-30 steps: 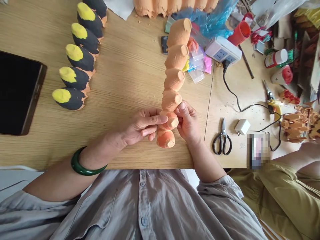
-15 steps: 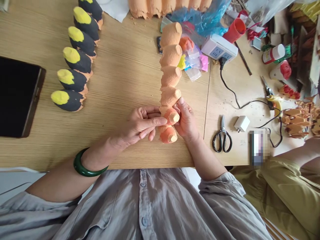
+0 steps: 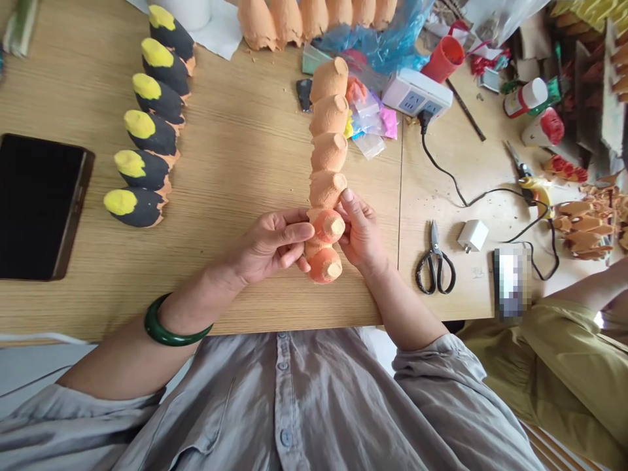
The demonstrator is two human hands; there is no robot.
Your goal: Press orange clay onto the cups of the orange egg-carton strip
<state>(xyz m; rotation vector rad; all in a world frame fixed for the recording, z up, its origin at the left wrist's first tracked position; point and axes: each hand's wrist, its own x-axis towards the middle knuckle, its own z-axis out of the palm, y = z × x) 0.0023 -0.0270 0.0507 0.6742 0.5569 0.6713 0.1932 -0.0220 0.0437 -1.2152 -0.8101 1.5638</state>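
Observation:
An orange egg-carton strip (image 3: pixel 328 152) stretches away from me, its cups in one row with the blunt ends facing right. The two nearest cups carry a darker red-orange coating (image 3: pixel 321 230), while their tips stay pale. My left hand (image 3: pixel 267 247) is closed on the strip's left side, its thumb lying by the second-nearest cup and some fingers hidden beneath. From the right, my right hand (image 3: pixel 362 232) pinches the strip, thumb by the third-nearest cup; its other fingers are partly hidden. A green bangle (image 3: pixel 157 325) circles my left forearm.
A black-and-yellow egg-carton strip (image 3: pixel 156 134) and a dark tablet (image 3: pixel 36 206) lie left. Scissors (image 3: pixel 434 261), a white adapter (image 3: pixel 472 235) and a corded power strip (image 3: pixel 417 91) lie right. Behind are clay packets (image 3: pixel 367 118) and another orange carton piece (image 3: pixel 299 19). A person sits at right.
My left thumb has drawn back left from the coated cup to the strip's edge. The strip sits slightly further left in view, and the whole view has shifted a little.

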